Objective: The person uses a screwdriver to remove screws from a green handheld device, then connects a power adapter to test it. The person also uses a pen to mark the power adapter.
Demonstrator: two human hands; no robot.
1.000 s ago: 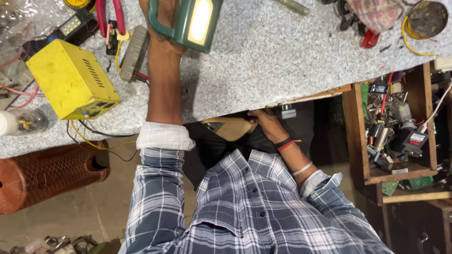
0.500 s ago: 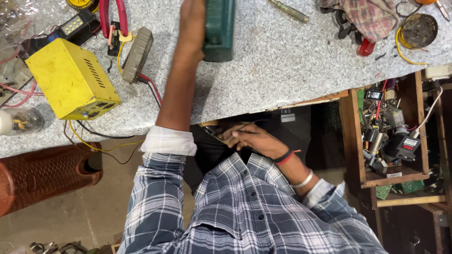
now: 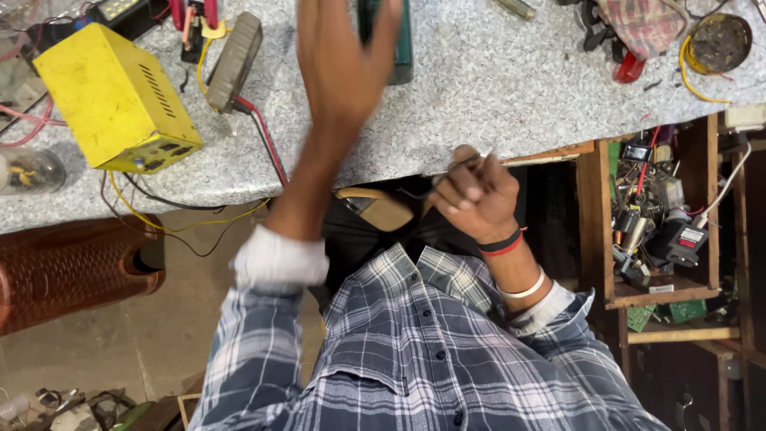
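My left hand (image 3: 345,57) is lifted over the speckled grey worktop (image 3: 495,104), blurred, fingers apart and holding nothing. Just behind it a dark green device (image 3: 389,41) lies on the worktop, partly hidden by the hand. My right hand (image 3: 472,193) is at the worktop's near edge, closed around a thin dark rod-like tool (image 3: 447,174) that points left. It wears a black and red band and a white bangle at the wrist. A tan wooden piece (image 3: 379,209) shows below the edge.
A yellow metal box (image 3: 112,96) with trailing wires sits at the left, a grey oblong block (image 3: 234,60) beside it. A brown ribbed cylinder (image 3: 72,267) lies on the floor. At the right a wooden shelf (image 3: 598,223) holds small motors and parts. A checked cloth (image 3: 638,24) and round tin (image 3: 718,40) lie far right.
My left hand set the green device down on the worktop and let go, now drawing back open. My right hand rose to the worktop's edge with the thin tool.
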